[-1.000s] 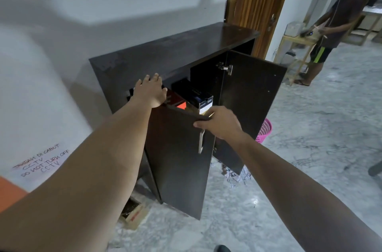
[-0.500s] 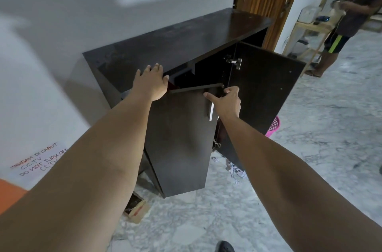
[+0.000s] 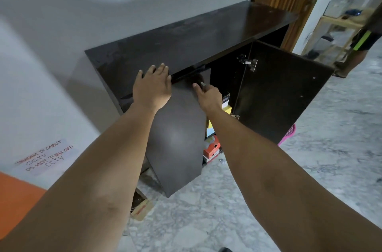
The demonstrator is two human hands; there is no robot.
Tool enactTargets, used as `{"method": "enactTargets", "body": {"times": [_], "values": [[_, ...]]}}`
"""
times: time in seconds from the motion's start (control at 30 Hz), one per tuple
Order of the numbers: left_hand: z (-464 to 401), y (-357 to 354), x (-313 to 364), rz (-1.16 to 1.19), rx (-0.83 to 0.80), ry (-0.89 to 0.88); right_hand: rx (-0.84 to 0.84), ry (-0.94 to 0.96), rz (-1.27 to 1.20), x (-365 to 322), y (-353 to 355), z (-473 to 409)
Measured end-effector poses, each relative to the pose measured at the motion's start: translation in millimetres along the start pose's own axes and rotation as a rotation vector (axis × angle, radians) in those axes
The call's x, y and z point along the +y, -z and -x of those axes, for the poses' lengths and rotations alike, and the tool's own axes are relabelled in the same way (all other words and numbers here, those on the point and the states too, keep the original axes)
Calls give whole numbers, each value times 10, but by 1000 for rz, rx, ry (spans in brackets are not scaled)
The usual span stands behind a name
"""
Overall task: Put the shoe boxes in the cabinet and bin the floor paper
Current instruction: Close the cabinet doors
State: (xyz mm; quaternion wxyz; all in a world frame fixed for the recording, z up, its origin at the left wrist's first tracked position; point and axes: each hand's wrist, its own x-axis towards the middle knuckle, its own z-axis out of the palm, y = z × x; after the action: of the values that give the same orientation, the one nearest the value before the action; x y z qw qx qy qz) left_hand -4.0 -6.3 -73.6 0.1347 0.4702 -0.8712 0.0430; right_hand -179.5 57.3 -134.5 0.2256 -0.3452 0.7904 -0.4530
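Observation:
A dark brown cabinet [image 3: 186, 43] stands against the white wall. My left hand [image 3: 152, 86] lies flat on the front edge of its top, fingers spread. My right hand [image 3: 207, 96] grips the metal handle [image 3: 203, 85] of the left door [image 3: 177, 138], which is nearly shut against the cabinet. The right door [image 3: 283, 90] hangs wide open. Stacked shoe boxes show in the gap inside: an orange one [image 3: 211, 148] low down, yellow and pale blue ones above. A small scrap of paper [image 3: 222, 161] lies on the floor by the cabinet's foot.
A pink basket [image 3: 288, 135] peeks out behind the open right door. A flattened cardboard box [image 3: 140, 206] lies on the marble floor below the left door. A person [image 3: 363, 41] stands at the far right near a wooden shelf. A wooden room door is behind the cabinet.
The left door has swung in from half open to nearly shut, my right hand moving with its handle. My left hand stayed on the cabinet top. The view moved closer.

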Motion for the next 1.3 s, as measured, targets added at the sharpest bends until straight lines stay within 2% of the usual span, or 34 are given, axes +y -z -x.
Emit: {"method": "enactTargets", "body": {"times": [0.17,0.3,0.37,0.5,0.57,0.63,0.77,0.87,1.0,1.07,1.17,1.3], "values": [[-55,-23,53,-64,-7,16,-155,33,6,-26,-41,-208],[-184,-55,173,-114,-40,-2,-306,86,59,-47,421,-284],[-313,-68,286,-135,-72,-55,-247,102,125,-45,855,-425],[-601,-114,490,-165,-113,-190,122,174,401,129,1934,-839],[-712,-131,511,-173,-121,-230,268,131,557,243,2432,-978],[-796,-139,498,-184,-136,-251,286,-11,675,467,2837,-1194],[-942,-138,454,-204,-171,-298,183,-281,762,898,3171,-1419],[-1048,-119,414,-213,-217,-348,269,-253,780,991,3145,-1333],[-1091,-129,403,-189,-234,-376,323,-123,580,970,3100,-1168],[-1086,-132,406,-166,-227,-377,272,-102,320,953,3008,-1024],[-1079,-125,394,-139,-226,-378,139,-176,-38,874,2722,-714],[-1104,-147,383,-108,-230,-384,74,-102,-194,751,2039,-404]]}}
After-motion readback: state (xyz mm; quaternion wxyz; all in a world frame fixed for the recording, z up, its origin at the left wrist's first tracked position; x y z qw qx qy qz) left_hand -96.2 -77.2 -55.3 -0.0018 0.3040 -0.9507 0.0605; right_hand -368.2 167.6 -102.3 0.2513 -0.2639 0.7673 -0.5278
